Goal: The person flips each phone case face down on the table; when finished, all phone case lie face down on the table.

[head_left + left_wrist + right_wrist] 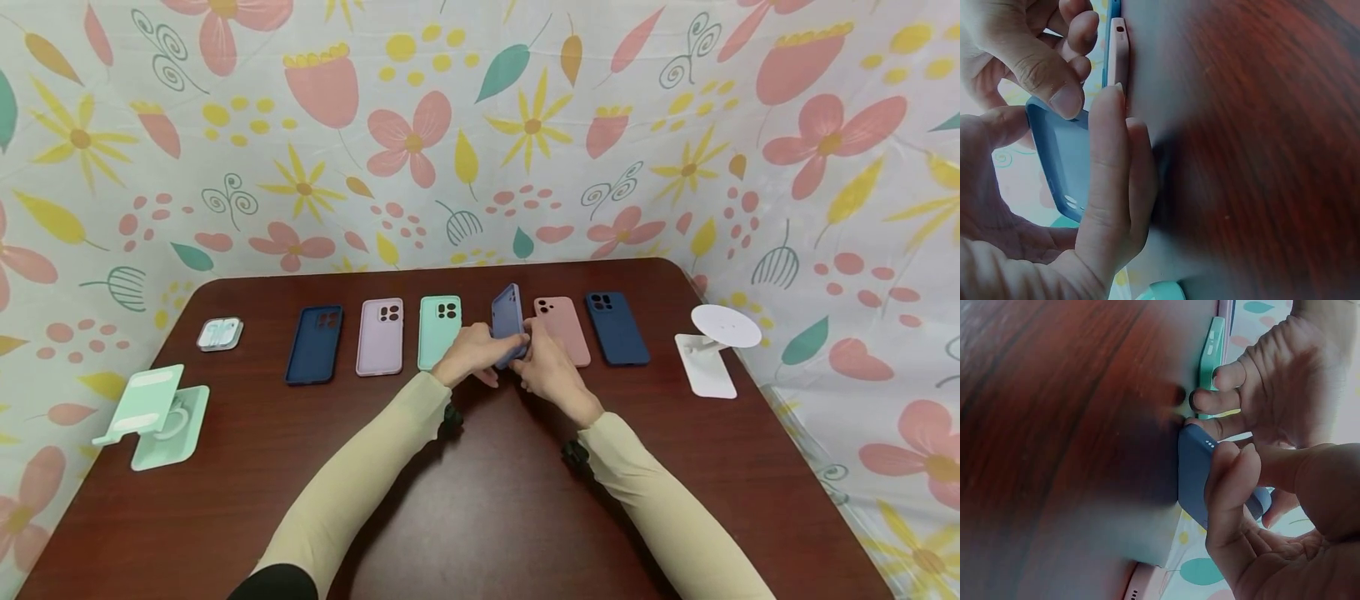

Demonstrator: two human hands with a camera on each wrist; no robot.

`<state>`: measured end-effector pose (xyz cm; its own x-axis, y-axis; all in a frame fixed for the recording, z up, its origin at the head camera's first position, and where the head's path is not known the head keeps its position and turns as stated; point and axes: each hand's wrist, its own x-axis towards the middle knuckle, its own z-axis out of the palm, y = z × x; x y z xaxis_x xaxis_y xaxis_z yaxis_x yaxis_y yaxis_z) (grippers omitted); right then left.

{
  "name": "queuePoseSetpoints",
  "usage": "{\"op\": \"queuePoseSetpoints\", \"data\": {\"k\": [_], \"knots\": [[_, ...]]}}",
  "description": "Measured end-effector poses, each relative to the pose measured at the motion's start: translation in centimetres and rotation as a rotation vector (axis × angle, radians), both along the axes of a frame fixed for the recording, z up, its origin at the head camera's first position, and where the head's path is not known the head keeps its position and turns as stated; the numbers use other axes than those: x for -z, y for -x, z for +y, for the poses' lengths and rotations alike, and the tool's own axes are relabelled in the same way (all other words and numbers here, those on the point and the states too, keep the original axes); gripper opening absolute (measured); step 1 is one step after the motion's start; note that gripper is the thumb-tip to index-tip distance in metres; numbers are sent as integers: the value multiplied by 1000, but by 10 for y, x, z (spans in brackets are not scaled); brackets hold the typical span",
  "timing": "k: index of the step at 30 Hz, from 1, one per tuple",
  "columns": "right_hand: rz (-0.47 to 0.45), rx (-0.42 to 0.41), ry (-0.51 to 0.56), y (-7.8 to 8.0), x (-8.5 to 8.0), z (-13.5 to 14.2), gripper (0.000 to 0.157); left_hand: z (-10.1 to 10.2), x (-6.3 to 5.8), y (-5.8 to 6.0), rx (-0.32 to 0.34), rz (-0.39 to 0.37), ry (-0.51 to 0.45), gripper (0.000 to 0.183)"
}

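Observation:
Both hands hold a grey-blue phone case [507,312] at the back middle of the table. It is raised on edge and tilted, its hollow inner side showing in the left wrist view. My left hand [472,348] grips the case between thumb and fingers from the left. From the right, my right hand [551,367] pinches its lower end, the fingers curled against the outer side in the right wrist view. A mint-green case [438,331] lies beside the left hand, and a pink case [564,331] lies partly behind the right hand.
Left of the mint case lie a lilac case [380,337] and a dark blue case [313,344]; another blue case [618,328] lies at right. A green stand [167,421] and a small clear box [221,333] sit at left, a white stand [708,367] at right.

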<state>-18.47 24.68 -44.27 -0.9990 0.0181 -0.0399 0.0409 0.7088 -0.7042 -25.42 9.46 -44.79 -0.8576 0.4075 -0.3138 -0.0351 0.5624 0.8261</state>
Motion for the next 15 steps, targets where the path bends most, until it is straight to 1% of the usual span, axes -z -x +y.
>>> {"op": "queuePoseSetpoints", "data": {"k": [8, 15], "knots": [[15, -20, 22, 0, -1, -4, 71, -7, 2, 2, 17, -82, -109, 52], [-16, -51, 26, 5, 2, -5, 76, -15, -2, 4, 20, -115, -143, 49]]}}
